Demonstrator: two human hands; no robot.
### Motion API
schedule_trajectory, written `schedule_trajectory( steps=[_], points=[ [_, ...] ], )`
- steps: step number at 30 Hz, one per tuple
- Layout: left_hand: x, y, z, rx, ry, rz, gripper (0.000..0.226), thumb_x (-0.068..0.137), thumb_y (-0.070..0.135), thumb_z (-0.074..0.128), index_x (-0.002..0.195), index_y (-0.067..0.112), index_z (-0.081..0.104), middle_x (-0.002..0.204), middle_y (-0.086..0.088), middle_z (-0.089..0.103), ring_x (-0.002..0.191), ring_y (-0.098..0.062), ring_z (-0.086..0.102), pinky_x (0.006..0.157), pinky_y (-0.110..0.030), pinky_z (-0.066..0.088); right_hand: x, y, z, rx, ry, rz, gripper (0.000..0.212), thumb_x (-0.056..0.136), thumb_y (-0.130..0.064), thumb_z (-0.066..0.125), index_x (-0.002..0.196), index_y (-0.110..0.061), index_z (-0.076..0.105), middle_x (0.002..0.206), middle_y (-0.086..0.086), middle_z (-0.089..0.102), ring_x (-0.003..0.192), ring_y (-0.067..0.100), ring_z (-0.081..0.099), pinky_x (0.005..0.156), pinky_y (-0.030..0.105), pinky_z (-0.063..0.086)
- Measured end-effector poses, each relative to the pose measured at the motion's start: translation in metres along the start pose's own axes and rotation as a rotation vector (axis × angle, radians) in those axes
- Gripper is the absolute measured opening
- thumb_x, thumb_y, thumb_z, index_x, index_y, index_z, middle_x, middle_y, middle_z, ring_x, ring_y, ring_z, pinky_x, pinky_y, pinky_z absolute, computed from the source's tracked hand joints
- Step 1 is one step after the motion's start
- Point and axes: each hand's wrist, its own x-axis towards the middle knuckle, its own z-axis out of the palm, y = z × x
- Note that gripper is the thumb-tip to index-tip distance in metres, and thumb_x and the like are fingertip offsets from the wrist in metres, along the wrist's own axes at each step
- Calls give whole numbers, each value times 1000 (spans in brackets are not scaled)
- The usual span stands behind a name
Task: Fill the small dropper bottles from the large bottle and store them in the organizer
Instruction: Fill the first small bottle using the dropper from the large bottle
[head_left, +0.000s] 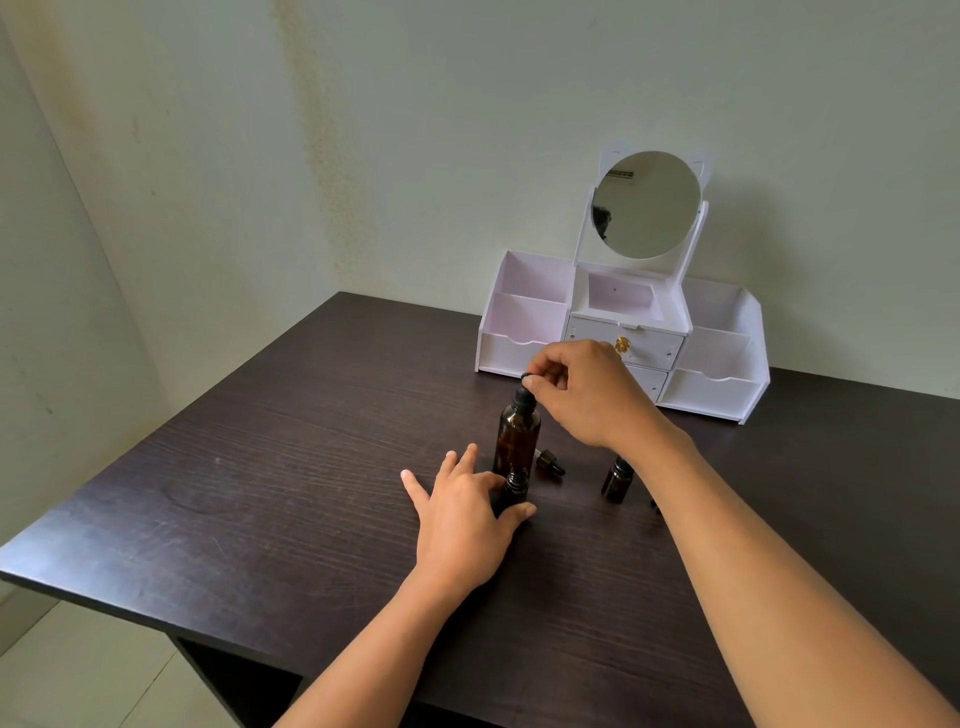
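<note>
The large amber bottle (517, 439) stands upright near the middle of the dark wood-grain bench (291, 467), and everything else is placed here from it. Directly above it, the right hand (587, 392) comes in from the right with its fingers (535, 383) pinched on the black dropper top (525, 392) at the bottle's neck; whether that top is screwed down or lifted free cannot be told. Just in front of the large bottle, toward the viewer and nearly touching its base, a small dropper bottle (511, 491) stands upright with a black ribbed cap, and the left hand (462, 525) is around it: thumb on its near right side, forefinger against its left side, the other fingers spread flat and loose on the bench to the left. Just right of the large bottle's base lies a small loose dropper cap (549, 462), tipped on its side. Farther right, partly behind the right forearm, a second small bottle (617, 480) stands upright, and a small dark object shows at the forearm's edge beyond it, too hidden to identify. Behind the large bottle and to its right, against the wall, sits the white organizer (524, 322), with open compartments on either side, small drawers in the centre, one with a gold knob, and a round mirror (647, 205) standing on top.
</note>
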Motion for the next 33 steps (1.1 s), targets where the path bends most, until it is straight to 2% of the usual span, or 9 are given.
schedule_trajectory(
  steps=[3, 6, 11, 16, 20, 27, 33],
  points=[
    [0, 0, 0, -2, -2, -1, 46, 87, 58, 61, 126, 34, 62, 162, 1, 22, 151, -19, 8, 114, -65, -10, 0, 0, -1, 19, 5, 0, 7, 91, -23, 68, 95, -20, 74, 78, -11, 63, 73, 5, 56, 83, 35, 52],
    [0, 1, 0, 11, -4, -3, 47, 87, 58, 61, 126, 33, 62, 161, 1, 22, 151, -19, 8, 114, -65, -11, -1, 0, -2, 76, 7, 17, 20, 89, -31, 71, 105, -18, 72, 78, -10, 64, 68, 3, 55, 72, 24, 48],
    [0, 1, -1, 3, -10, -8, 46, 87, 58, 61, 126, 34, 62, 162, 1, 21, 151, -19, 8, 114, -65, -11, -1, 3, -3, 82, 15, 40, 26, 88, -36, 70, 107, -18, 73, 78, -10, 64, 69, 5, 56, 78, 33, 56],
    [0, 2, -1, 4, -8, -8, 48, 87, 58, 61, 127, 34, 61, 162, 1, 21, 151, -19, 8, 114, -64, -12, -2, 1, -2, 55, -30, 43, 24, 89, -33, 70, 109, -20, 72, 78, -9, 65, 73, 8, 59, 83, 37, 56],
    [0, 2, -1, 0, -8, -10, 48, 87, 58, 61, 127, 33, 61, 162, 1, 21, 151, -18, 7, 113, -63, -13, -1, 1, 2, 30, -35, 43, 21, 92, -31, 67, 109, -19, 72, 80, -10, 62, 72, 4, 56, 79, 32, 53],
    [0, 2, -2, -6, -8, -9, 46, 87, 57, 62, 126, 33, 62, 162, 1, 21, 151, -18, 8, 114, -64, -12, 2, -7, -12, 121, 110, 20, 9, 92, -28, 67, 97, -22, 71, 81, -10, 65, 71, 2, 56, 65, 16, 42],
    [-1, 2, -2, -9, -4, -10, 46, 87, 57, 62, 126, 33, 63, 162, 1, 22, 151, -18, 8, 114, -63, -12, 6, -12, -23, 155, 143, 10, 4, 92, -26, 66, 93, -24, 70, 84, -8, 68, 74, 3, 59, 65, 15, 43]
  ],
)
